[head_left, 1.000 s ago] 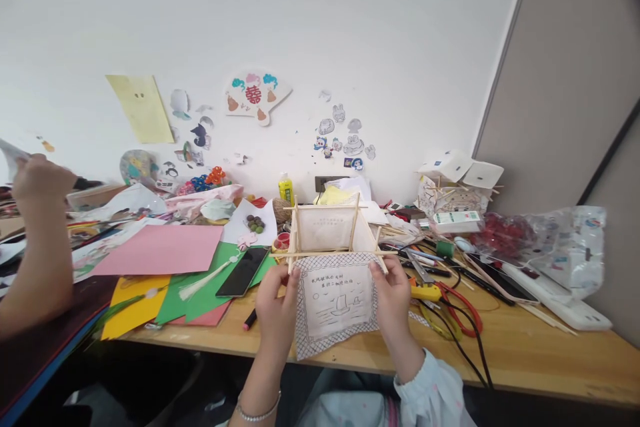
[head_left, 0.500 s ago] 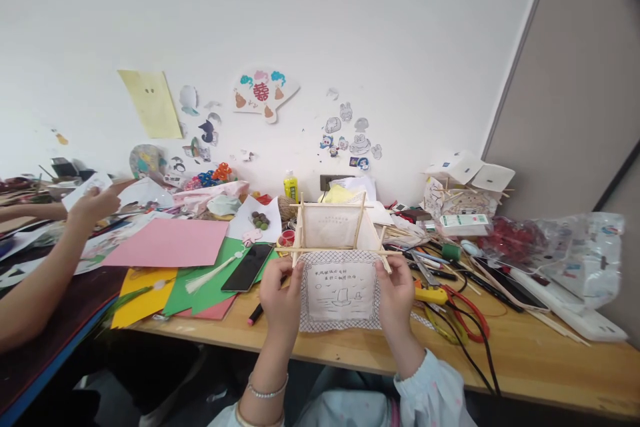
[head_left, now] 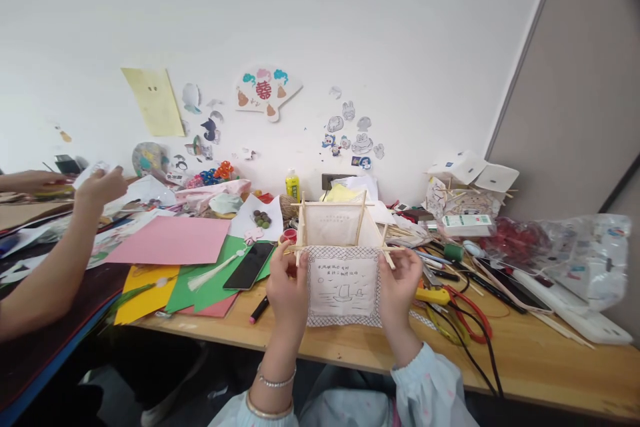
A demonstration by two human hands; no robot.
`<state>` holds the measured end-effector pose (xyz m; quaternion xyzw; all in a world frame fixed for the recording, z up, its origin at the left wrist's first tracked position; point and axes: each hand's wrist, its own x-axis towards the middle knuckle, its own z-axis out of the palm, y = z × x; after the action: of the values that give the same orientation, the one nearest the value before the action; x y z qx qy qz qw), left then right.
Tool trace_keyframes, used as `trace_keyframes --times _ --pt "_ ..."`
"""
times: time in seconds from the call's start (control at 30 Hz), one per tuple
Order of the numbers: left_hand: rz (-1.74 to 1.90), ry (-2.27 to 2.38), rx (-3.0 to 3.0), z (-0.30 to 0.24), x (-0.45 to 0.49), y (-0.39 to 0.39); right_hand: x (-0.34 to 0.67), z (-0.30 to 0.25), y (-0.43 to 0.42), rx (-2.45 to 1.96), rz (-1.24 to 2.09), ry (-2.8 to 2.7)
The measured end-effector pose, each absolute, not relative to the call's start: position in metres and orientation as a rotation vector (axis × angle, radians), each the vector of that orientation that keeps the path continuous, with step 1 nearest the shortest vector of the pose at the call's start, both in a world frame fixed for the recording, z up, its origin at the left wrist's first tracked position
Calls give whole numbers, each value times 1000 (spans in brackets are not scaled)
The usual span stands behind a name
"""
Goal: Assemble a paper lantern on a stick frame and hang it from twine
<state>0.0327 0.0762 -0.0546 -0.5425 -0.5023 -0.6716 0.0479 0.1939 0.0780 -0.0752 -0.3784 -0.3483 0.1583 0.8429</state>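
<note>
In the head view we count one stick frame [head_left: 360, 219], one drawn sheet [head_left: 343, 288] across its near side, and two hands on them. The left hand [head_left: 289, 283] pinches the near left corner between thumb and fingers; the right hand [head_left: 401, 283] does likewise at the near right corner, both grips narrow. We see the piece held up over the front of the wooden table [head_left: 530, 363]. Pale sticks cross at its corners, with white panels [head_left: 329, 230] at the far and right sides. The sheet carries two lines of writing, two boats, one small circle and a cross-hatched border. Around it we count one yellow bottle [head_left: 292, 185], one large pink sheet [head_left: 170, 240] and one marker [head_left: 260, 309].
</note>
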Motion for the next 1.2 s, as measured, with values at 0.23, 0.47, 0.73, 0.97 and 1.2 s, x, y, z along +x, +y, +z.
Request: trace_keyframes --times 0.23,0.47,0.73,0.97,1.2 --pt "-1864 -1520 -1752 -55 29 79 198 -76 83 -840 360 -790" --pt "-1728 -1448 -1780 -54 20 84 202 -75 84 -890 310 -871" --pt "-1678 -1379 -1782 -61 12 94 215 -94 92 -1013 102 -1008" --pt "-1693 -1264 -1791 -63 7 100 218 -103 101 -1117 -87 -1099" --pt "-1672 -1180 -1848 -61 -1 107 217 -102 104 -1145 -221 -1122"
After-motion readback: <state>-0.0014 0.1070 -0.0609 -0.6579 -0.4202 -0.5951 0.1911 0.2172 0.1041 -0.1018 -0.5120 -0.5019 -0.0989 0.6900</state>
